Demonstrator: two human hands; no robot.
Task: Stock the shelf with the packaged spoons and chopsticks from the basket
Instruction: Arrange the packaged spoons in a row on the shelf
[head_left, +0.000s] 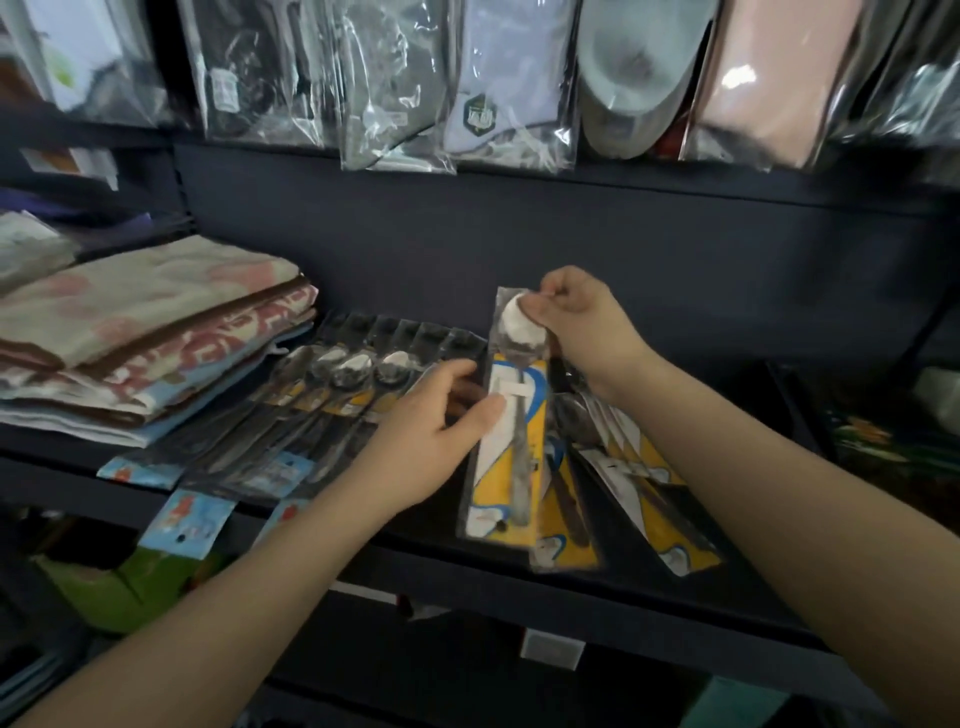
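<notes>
A packaged spoon (511, 447) with a yellow, blue and white card is held over the dark shelf (571, 582), tilted with its bowl end up. My right hand (576, 322) pinches its top end. My left hand (431, 426) grips its middle from the left side. A fanned row of several packaged spoons and chopsticks (311, 405) lies on the shelf to the left. More yellow-carded spoon packs (628, 467) lie on the shelf beneath and to the right of the held pack. The basket is not in view.
Folded towels (145, 332) are stacked at the shelf's left end. Plastic-wrapped goods (509, 83) hang along the shelf above. A dark bin with items (893, 426) sits at the right. A green box (130, 587) stands on the level below.
</notes>
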